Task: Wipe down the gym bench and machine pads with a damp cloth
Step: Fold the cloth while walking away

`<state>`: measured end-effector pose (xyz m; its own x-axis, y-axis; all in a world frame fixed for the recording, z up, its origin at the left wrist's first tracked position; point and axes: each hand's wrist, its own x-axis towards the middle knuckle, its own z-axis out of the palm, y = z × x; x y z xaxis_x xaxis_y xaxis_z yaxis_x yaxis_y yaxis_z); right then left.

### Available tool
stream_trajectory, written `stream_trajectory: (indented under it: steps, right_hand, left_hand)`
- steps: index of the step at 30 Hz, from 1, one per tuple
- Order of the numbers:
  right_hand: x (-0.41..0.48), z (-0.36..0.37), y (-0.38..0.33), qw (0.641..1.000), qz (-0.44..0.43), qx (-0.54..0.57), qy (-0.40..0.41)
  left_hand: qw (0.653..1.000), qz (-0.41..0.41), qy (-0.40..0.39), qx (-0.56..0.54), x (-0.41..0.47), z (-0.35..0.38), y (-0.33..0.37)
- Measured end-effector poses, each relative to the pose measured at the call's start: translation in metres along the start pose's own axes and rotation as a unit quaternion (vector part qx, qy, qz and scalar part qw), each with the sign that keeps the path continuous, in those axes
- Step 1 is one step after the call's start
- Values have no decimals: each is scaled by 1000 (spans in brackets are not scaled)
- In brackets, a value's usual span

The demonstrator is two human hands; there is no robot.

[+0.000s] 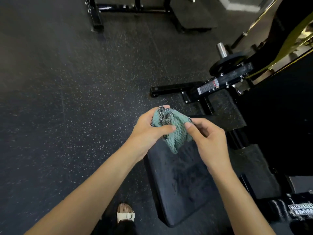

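Observation:
A teal cloth (176, 131) with a black-and-white checked edge hangs bunched between both hands, above the near end of a black seat pad (183, 187). My left hand (149, 131) grips the cloth's left side, thumb on top. The cloth's right edge is pinched between thumb and fingers of my right hand (208, 138). The pad's surface shows streaky marks. A second black pad (254, 168) lies to its right, partly hidden by my right forearm.
The black machine frame (211, 89) with a weight plate (227, 62) and chrome sleeve stands at the right, beside a yellow-and-black upright. Another black frame (96, 14) stands at the far top. Speckled rubber floor (76, 99) spreads left. My sandalled foot (126, 214) is below.

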<state>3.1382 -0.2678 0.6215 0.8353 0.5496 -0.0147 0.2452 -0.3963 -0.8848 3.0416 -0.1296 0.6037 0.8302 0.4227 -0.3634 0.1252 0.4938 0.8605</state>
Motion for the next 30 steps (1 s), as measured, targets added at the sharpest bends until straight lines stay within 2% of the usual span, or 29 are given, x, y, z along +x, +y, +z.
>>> stream_trajectory:
  steps: [5, 11, 15, 18, 24, 30]
  right_hand:
    - [8, -34, -43, 999, -40, 18, 4]
    - [16, -66, -105, 994, -109, 14, -25]
    - [20, -79, -148, 988, -148, 3, -47]
    - [22, -85, -179, 983, -178, -14, -48]
    - [26, -92, -231, 973, -225, -40, -41]
    - [39, -104, -271, 963, -232, -118, -68]
  left_hand:
    - [991, 58, 0, 120, -9, 14, 46]
    - [974, 143, -31, 171, -26, 40, 104]
    - [942, 236, -68, 231, -41, 54, 142]
    - [906, 295, -35, 300, -49, 57, 171]
    - [880, 316, 7, 355, -64, 53, 230]
    - [872, 310, 27, 378, -85, 51, 284]
